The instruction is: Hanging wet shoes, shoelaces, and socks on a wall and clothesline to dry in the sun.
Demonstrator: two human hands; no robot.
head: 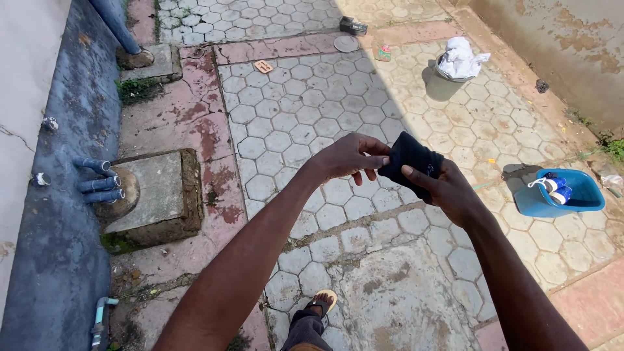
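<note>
Both my hands hold a small dark navy garment [411, 158] in front of me, above the hexagon-paved ground. My left hand [348, 158] pinches its left edge with thumb and fingers. My right hand [444, 188] grips it from below and behind, thumb on top. The cloth is bunched, so its full shape is hidden.
A blue basin [560, 193] with white and blue items sits at the right. A metal bowl heaped with white cloth [459, 59] stands at the back. Blue pipes [97, 179] jut from the left wall beside a concrete slab [156, 192]. My sandalled foot [321, 303] shows below.
</note>
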